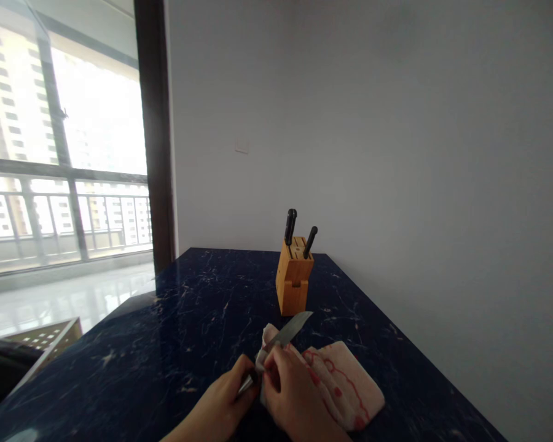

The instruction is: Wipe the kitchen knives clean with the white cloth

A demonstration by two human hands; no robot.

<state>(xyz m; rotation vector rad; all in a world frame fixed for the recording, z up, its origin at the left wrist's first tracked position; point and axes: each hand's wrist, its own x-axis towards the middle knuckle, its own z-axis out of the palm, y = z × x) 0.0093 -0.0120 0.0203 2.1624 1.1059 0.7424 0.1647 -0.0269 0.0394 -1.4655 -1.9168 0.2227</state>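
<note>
A kitchen knife (295,326) points up and away to the right over the dark table. My left hand (230,393) is closed round its handle, part of which shows between the fingers. My right hand (290,393) pinches a pale pink cloth (352,383) with red markings against the lower blade, near the handle. Part of the cloth stands up on the blade's left side; the rest spreads to the right of my right hand. Just beyond the blade tip stands a wooden knife block (295,288) with two black-handled knives in its slots.
The dark blue marbled table (221,294) reaches back to a grey wall (396,153). At the lower left, beside the table, is a chair (50,341) with a perforated panel and something black on it. A window (64,135) with railings lies on the left.
</note>
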